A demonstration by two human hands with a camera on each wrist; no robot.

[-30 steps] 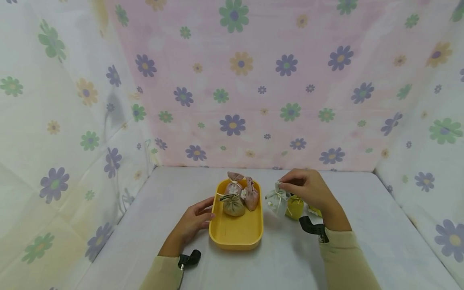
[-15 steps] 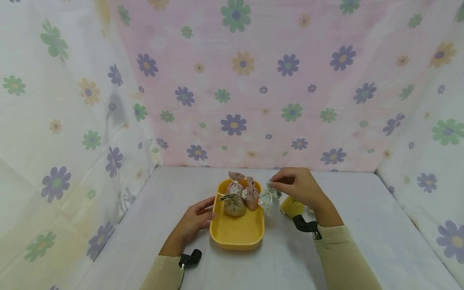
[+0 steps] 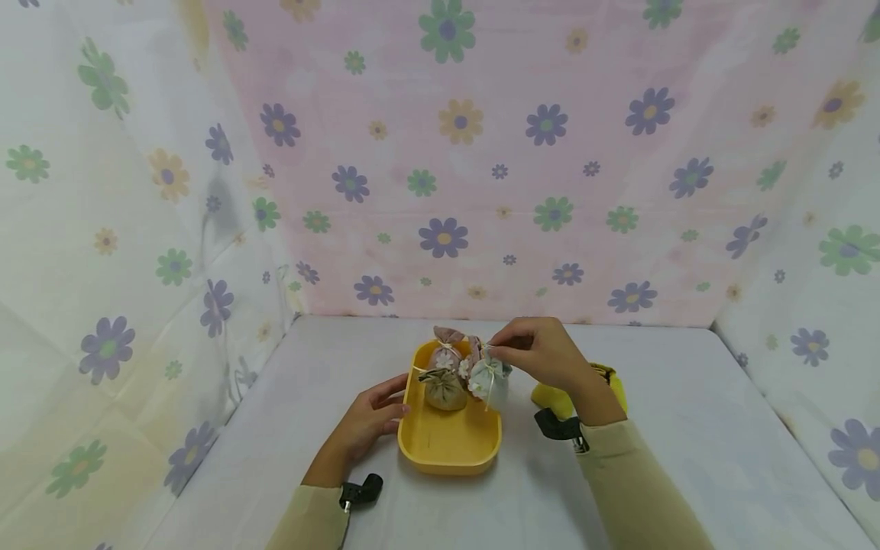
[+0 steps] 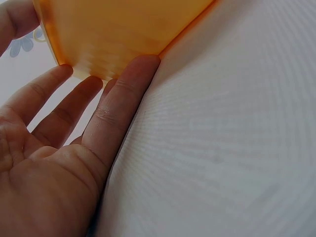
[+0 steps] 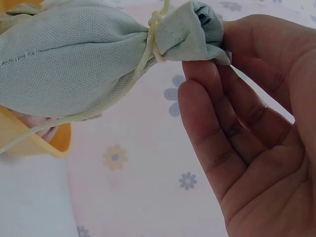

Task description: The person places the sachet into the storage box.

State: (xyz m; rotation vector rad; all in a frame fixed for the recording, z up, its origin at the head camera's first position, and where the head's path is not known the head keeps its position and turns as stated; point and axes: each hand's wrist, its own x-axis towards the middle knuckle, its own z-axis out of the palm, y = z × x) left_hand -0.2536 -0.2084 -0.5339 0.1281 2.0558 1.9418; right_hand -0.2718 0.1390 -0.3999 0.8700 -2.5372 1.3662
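Observation:
My right hand (image 3: 546, 355) pinches a pale blue-green drawstring pouch (image 3: 490, 376) by its gathered top, over the right rim of a yellow tray (image 3: 450, 443). In the right wrist view the pouch (image 5: 74, 54) hangs from the fingertips, its cream cord trailing. Inside the tray's far half sit an olive pouch (image 3: 444, 391) and two dusty-pink pouches (image 3: 445, 355) with white flowers, one mostly hidden by the blue-green pouch. My left hand (image 3: 374, 416) touches the tray's left side with extended fingers; in the left wrist view the fingertips rest against the tray wall (image 4: 123, 34).
Yellow pouches (image 3: 551, 399) lie on the white table (image 3: 701, 428) right of the tray, partly hidden by the right forearm. Flower-printed cloth (image 3: 443, 160) hangs at the back and both sides.
My right hand has carried the blue-green pouch left, from beside the yellow pouches to over the tray. A yellow pouch has tipped over. The left hand stays at the tray.

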